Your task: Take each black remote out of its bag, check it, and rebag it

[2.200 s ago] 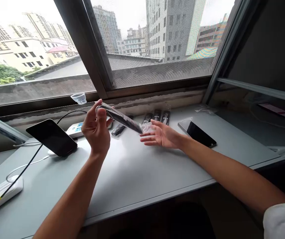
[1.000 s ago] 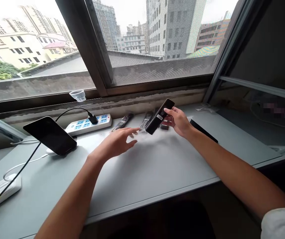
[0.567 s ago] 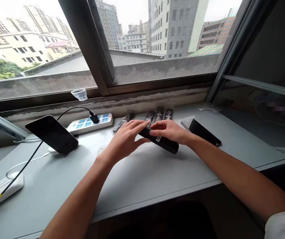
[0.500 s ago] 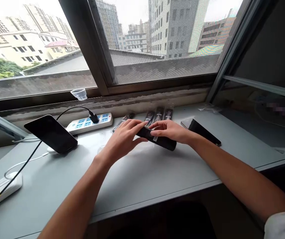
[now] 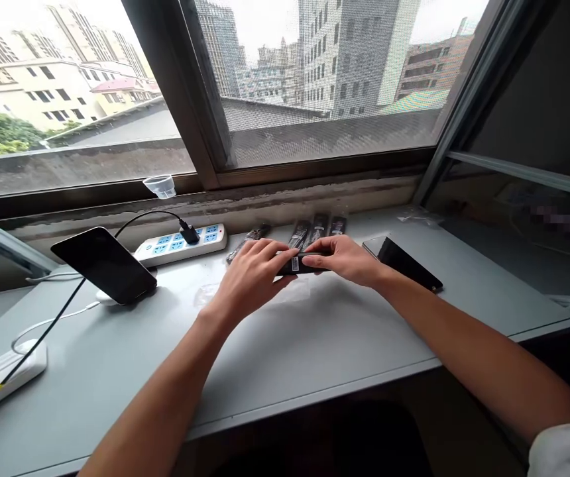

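Observation:
Between my two hands is a long black object with a small white label (image 5: 295, 264); its exact kind I cannot make out. My left hand (image 5: 258, 268) grips its left end, fingers on top and thumb below. At the other end, my right hand (image 5: 347, 260) holds it between thumb and fingers, hiding much of that side. The object is held level above the grey desk (image 5: 285, 358). Just behind my hands lie several dark items in clear plastic bags (image 5: 319, 226). A thin clear plastic wrapper (image 5: 208, 293) lies on the desk beside my left hand.
At the left a black tablet-like screen (image 5: 103, 265) leans on a stand. Behind it is a white power strip (image 5: 180, 245) with a black plug. A black flat case (image 5: 409, 264) lies right of my hands. A clear plastic cup (image 5: 160, 187) sits on the window ledge.
The black object has turned from slanting down to the right to nearly level, and its label now shows closer to my left hand. Both hands still hold it.

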A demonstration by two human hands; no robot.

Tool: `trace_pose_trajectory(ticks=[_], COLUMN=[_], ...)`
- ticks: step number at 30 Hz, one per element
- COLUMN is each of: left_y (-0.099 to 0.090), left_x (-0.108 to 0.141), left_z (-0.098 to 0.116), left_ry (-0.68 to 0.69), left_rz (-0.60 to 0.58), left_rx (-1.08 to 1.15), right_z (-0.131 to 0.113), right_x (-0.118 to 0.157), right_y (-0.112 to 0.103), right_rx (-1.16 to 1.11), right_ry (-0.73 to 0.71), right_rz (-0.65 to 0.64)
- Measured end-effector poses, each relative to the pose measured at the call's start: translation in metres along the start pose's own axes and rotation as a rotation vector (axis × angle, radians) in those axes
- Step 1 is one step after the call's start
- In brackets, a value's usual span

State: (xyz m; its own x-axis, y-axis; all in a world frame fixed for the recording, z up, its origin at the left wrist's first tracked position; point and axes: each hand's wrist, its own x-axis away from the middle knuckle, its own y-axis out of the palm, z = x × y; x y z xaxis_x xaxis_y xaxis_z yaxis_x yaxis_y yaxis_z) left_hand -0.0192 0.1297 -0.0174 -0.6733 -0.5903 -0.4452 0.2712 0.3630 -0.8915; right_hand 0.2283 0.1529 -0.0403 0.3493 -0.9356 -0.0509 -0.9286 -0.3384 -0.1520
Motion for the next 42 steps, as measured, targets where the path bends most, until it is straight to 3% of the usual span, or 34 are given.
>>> trace_pose_trajectory(ticks=[7, 14, 25, 29, 32, 35, 42], left_y=[0.001, -0.001, -0.004, -0.006, -0.009, -0.011, -0.011], left_x=[0.000, 0.004, 0.004, 0.009, 0.014, 0.018, 0.019], left_z=[-0.001, -0.007, -0.009, -0.020, -0.034, -0.044, -0.043], left_ry=[0.007, -0.069, -0.124, -0.176, -0.226, -0.262, -0.281], left_rz=[0.017, -0.041, -0.127, -0.128, -0.107, -0.112, -0.124], left_rx=[0.027, -0.032, -0.104, -0.110, -0.089, -0.066, -0.034], right_z=[0.001, 0.004, 0.005, 0.006, 0.007, 0.011, 0.021], right_x=[-0.001, -0.002, -0.005, -0.008, -0.009, -0.009, -0.011], right_y=[-0.004, -0.009, -0.015, -0.022, -0.028, -0.030, -0.028], right_rx=[0.008, 0.318, 0.288, 0.162, 0.082, 0.150, 0.196], right_ry=[-0.006, -0.046, -0.071, -0.079, -0.148, -0.231, -0.330], right_rz=[-0.044, 0.079, 0.095, 0.136, 0.137, 0.141, 0.084])
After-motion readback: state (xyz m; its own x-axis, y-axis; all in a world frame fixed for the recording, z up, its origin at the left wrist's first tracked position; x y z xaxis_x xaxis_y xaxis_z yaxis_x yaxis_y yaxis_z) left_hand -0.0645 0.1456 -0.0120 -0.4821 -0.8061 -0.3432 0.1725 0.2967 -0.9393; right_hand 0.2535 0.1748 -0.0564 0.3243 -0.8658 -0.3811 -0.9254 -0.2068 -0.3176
